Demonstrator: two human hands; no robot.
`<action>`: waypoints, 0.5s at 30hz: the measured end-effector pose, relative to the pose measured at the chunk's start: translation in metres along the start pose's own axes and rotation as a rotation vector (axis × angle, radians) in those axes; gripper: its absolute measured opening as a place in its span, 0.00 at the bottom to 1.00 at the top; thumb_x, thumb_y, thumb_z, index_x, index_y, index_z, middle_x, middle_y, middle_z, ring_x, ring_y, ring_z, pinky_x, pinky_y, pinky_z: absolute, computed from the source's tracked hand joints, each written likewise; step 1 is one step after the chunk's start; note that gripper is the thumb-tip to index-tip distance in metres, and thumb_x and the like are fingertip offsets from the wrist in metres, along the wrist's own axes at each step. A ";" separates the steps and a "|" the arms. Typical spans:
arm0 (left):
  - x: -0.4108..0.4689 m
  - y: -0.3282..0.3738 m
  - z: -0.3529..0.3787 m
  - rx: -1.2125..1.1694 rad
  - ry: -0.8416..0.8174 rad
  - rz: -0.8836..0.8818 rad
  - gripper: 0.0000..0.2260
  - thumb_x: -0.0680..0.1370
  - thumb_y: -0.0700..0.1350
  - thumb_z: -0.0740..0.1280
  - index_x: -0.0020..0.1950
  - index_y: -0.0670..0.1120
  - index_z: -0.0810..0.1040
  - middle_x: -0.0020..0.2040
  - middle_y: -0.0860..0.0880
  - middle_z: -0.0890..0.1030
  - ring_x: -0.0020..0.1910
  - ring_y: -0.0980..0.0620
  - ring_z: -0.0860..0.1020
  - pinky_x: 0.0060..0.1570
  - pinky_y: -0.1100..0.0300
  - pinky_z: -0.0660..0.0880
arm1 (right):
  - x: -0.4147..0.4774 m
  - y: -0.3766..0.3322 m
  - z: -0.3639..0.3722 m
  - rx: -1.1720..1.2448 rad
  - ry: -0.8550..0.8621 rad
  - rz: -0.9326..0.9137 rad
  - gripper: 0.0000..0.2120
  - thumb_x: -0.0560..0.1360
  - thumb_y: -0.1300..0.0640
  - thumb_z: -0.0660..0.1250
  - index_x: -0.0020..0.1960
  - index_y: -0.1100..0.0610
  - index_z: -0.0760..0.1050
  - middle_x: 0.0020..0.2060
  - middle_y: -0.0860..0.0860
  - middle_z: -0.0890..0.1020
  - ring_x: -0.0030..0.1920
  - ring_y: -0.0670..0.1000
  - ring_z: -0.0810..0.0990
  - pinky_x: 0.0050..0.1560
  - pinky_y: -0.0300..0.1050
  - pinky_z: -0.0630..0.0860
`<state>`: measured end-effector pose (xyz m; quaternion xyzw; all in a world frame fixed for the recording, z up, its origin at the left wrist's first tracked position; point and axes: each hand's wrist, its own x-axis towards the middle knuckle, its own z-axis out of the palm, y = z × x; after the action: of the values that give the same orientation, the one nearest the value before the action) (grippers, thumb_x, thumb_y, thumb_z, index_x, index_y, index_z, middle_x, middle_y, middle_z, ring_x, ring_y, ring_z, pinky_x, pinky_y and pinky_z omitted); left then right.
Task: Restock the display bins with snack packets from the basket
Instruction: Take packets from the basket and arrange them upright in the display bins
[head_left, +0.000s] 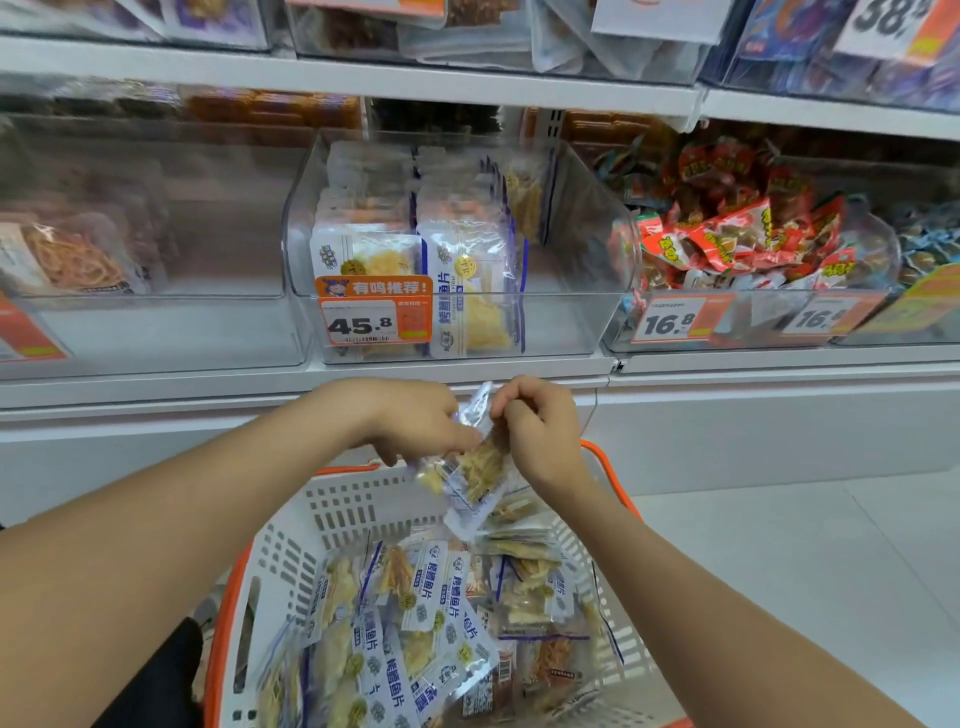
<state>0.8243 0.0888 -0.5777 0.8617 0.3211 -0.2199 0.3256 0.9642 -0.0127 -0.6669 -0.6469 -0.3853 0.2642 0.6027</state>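
Both left hand (415, 421) and right hand (540, 431) pinch snack packets (480, 467); bin tag (371, 319) reads 45.8.

One wide-angle camera, worn on the head, faces forward and tilts down, close to the work. The white basket (332, 519) fills 6 o'clock and the clear display bin (561, 322) sits at 12, both near. The upper shelf (363, 78) blurs toward 11 and 1, probably lens-edge softness.
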 end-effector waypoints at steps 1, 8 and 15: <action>-0.005 0.003 -0.003 -0.162 -0.002 0.002 0.28 0.82 0.69 0.59 0.53 0.44 0.79 0.45 0.44 0.81 0.43 0.45 0.81 0.48 0.51 0.81 | -0.001 -0.009 0.002 0.057 0.048 -0.016 0.11 0.68 0.70 0.56 0.35 0.62 0.76 0.27 0.55 0.74 0.28 0.51 0.71 0.30 0.42 0.67; -0.018 0.004 -0.016 -1.076 -0.209 0.134 0.32 0.80 0.65 0.66 0.70 0.39 0.71 0.57 0.37 0.79 0.54 0.36 0.79 0.67 0.36 0.72 | 0.008 -0.068 -0.001 0.472 0.153 0.058 0.15 0.74 0.75 0.60 0.43 0.54 0.70 0.36 0.55 0.78 0.35 0.49 0.76 0.40 0.40 0.72; -0.028 0.027 -0.017 -1.257 -0.028 0.297 0.06 0.80 0.42 0.71 0.57 0.45 0.81 0.47 0.44 0.83 0.47 0.46 0.83 0.59 0.44 0.80 | 0.018 -0.103 -0.012 0.677 0.099 0.050 0.17 0.70 0.70 0.68 0.55 0.56 0.73 0.46 0.62 0.86 0.50 0.57 0.84 0.65 0.61 0.76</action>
<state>0.8264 0.0729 -0.5381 0.5388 0.2615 0.0462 0.7995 0.9654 -0.0072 -0.5613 -0.4313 -0.2299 0.3602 0.7946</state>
